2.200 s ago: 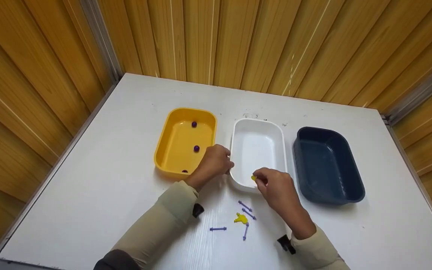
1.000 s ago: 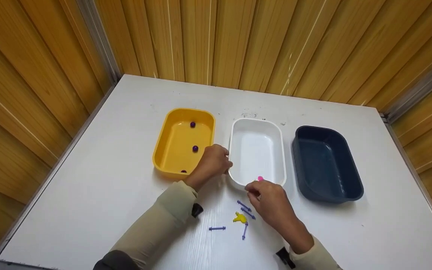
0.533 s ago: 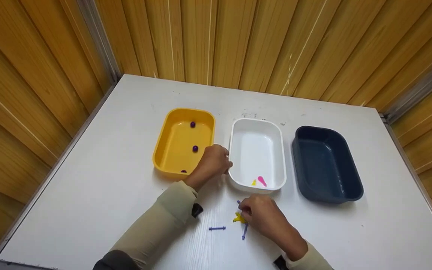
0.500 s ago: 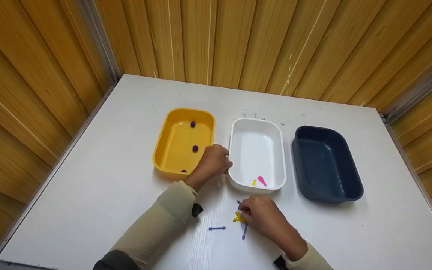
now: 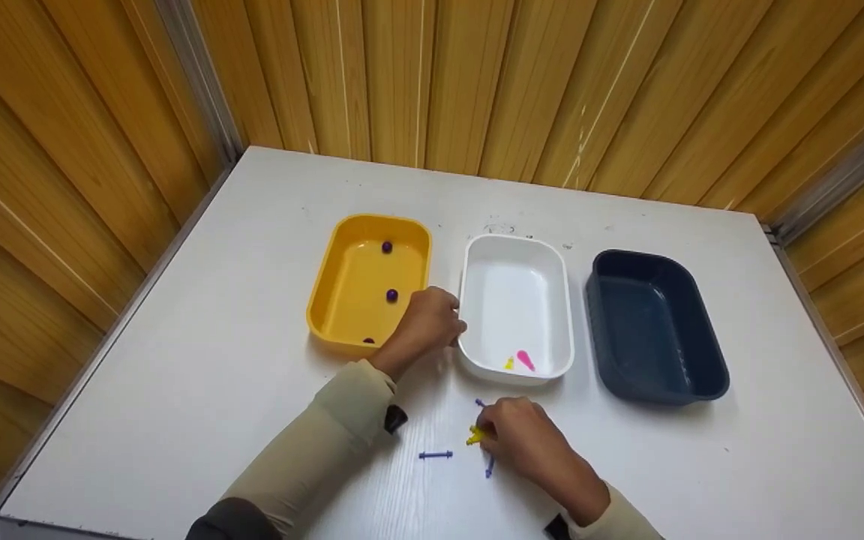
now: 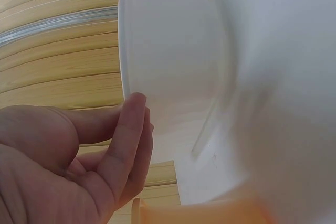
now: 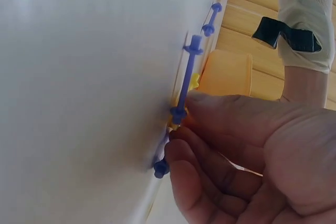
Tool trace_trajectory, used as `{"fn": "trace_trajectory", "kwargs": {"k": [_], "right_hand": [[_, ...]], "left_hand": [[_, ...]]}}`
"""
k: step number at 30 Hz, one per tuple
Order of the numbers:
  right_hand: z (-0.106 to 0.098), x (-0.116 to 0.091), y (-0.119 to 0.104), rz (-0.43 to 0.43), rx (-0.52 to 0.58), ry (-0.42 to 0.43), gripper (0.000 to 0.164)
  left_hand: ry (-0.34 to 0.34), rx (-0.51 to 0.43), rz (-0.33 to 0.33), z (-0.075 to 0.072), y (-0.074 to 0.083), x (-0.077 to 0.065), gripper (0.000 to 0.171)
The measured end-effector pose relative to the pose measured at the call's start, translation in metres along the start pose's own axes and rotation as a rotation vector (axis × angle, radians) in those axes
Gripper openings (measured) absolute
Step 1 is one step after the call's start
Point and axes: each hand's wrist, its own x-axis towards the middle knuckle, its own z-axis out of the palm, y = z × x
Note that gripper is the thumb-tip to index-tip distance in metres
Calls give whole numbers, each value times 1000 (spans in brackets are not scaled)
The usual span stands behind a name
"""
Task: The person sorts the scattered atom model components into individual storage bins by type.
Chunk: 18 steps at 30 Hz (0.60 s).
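Note:
My left hand (image 5: 430, 319) grips the left rim of a white bin (image 5: 516, 238), fingers against its outer wall in the left wrist view. Down on the table, my right hand (image 5: 523, 435) pinches a small yellow plastic piece with short prongs (image 5: 475, 435), mostly covered by the fingers. Around it lie short purple rods with knobbed ends: one rod (image 5: 436, 454) apart to the left, another rod (image 5: 490, 466) below the hand, and a rod tip (image 5: 480, 403) above it. Inside the white bin are a pink drop-shaped piece (image 5: 526, 360) and a yellow piece (image 5: 509, 363).
A yellow bin (image 5: 331, 285) with purple balls (image 5: 392, 295) stands left of the white one, partly behind the left forearm. To the right is a dark blue bin (image 5: 691, 300). Wood-patterned panels (image 5: 462, 90) border the white table (image 5: 252, 225) at the back and sides.
The right hand let a yellow piece go into the white bin, then moved down to the table and took hold of another yellow piece. The left hand stays on the rim.

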Motion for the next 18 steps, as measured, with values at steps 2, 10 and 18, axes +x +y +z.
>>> {"fn": "trace_trajectory", "kwargs": {"k": [2, 10, 18], "right_hand": [[1, 1, -1, 4, 0, -10, 12], [3, 0, -1, -7, 1, 25, 15], [3, 0, 1, -55, 20, 54, 15]], "left_hand": [[-2, -1, -5, 0, 0, 0, 30], [-18, -15, -3, -1, 0, 0, 32], [-40, -20, -29, -2, 1, 0, 37]]}}
